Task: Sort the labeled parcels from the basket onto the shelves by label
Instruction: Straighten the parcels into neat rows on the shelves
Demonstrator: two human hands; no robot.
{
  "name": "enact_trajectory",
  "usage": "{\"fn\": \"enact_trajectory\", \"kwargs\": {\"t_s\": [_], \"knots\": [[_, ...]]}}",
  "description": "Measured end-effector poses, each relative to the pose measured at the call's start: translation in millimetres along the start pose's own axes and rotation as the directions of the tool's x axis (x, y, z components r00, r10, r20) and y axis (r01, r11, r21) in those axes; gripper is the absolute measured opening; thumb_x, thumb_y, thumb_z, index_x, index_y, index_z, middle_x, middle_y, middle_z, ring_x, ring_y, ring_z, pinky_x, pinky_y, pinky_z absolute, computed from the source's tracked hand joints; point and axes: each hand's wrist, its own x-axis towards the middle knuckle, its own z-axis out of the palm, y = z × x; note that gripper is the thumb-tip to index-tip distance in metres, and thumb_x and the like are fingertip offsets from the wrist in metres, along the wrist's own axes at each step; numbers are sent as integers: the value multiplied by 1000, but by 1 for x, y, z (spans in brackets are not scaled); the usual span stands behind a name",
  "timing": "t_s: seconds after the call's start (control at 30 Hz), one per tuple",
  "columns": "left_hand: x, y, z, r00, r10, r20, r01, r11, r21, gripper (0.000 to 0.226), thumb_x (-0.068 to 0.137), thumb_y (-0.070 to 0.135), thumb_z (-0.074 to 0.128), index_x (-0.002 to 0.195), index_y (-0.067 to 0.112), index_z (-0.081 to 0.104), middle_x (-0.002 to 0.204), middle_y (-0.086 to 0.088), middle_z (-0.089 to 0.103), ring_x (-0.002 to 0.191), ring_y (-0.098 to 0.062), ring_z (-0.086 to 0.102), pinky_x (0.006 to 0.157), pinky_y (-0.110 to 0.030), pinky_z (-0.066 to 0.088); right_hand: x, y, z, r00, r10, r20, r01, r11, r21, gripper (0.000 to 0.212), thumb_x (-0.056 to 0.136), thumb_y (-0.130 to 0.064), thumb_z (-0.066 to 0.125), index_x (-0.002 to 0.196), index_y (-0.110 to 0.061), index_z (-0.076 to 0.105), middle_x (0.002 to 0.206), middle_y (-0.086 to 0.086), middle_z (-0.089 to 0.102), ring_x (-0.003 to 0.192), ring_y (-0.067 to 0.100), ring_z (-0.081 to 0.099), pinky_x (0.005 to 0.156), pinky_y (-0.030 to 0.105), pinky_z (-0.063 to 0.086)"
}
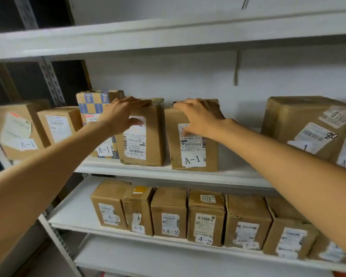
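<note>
Two hands on two parcels on the white metal shelf.
The left hand clasped the top front edge of a brown cardboard parcel with a barcode label, fingers on top and thumb on its face; just beside it, the right hand curled over the top of a brown cardboard parcel marked A-1.

A white wall stands at the back, with a thin grey strip hanging down it and dark panels at the left.
</note>
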Motion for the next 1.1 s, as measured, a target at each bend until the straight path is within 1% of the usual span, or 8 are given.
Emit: {"fn": "enact_trajectory", "kwargs": {"t_s": [0.2,0.33,0.47,0.67,0.77,0.9,1.0,1.1], "knots": [[8,8,-1,998,44,-55,-41,998,41,50,91,23,62,139,25,49,130,-12,58,112,-35,57,88,-44,49,-3,1,0,997,2,-75,-7,998,-68,75,74,-35,80,140,-20,47,130,5,60,116,25,58,91,39,46],[3,19,-3,996,-85,-41,85,996,-2,61,87,29,69,142,20,45,134,-14,54,121,-35,50,97,-45,42,-3,3,-2,997,-11,-80,4,996,-85,74,74,-38,80,138,-20,48,128,4,62,112,26,59,86,34,46],[-15,51,16,984,4,-179,6,999,53,72,83,41,68,144,12,40,145,-13,42,136,-30,32,113,-43,26,-7,8,-7,999,-5,-54,0,996,-86,69,79,-33,78,140,-19,47,131,5,60,118,30,56,92,37,41],[-18,90,38,949,44,-311,-38,999,24,60,84,32,69,135,8,49,139,-13,43,127,-31,35,106,-38,37,-22,38,-13,999,22,-48,-28,993,-117,74,74,-35,81,140,-26,49,119,8,68,108,33,62,89,40,46],[-6,123,53,980,114,-162,-145,970,-197,65,84,28,70,139,7,42,136,-11,46,121,-29,48,100,-37,45,-32,58,-17,998,42,-43,-46,993,-106,73,72,-37,82,138,-28,51,117,6,69,107,31,62,90,40,46],[10,171,69,989,-74,129,145,669,-729,62,85,11,70,138,7,39,127,-11,57,98,-18,60,75,-17,55,-48,82,-24,996,87,-4,-86,987,-132,78,70,-38,83,140,-28,49,122,7,67,111,30,60,95,44,46],[17,193,81,982,-152,113,179,554,-813,53,85,4,69,133,5,47,124,-8,59,94,-15,60,61,-6,49,-58,98,-28,994,109,22,-104,983,-152,78,73,-38,81,141,-25,46,129,7,61,118,31,55,99,46,41],[21,195,82,981,-168,100,177,550,-816,46,87,4,65,130,7,50,120,-6,62,95,-17,62,66,-10,50,-62,100,-31,993,112,46,-104,982,-159,74,74,-38,79,137,-21,43,132,6,57,119,32,52,99,44,38]]}}
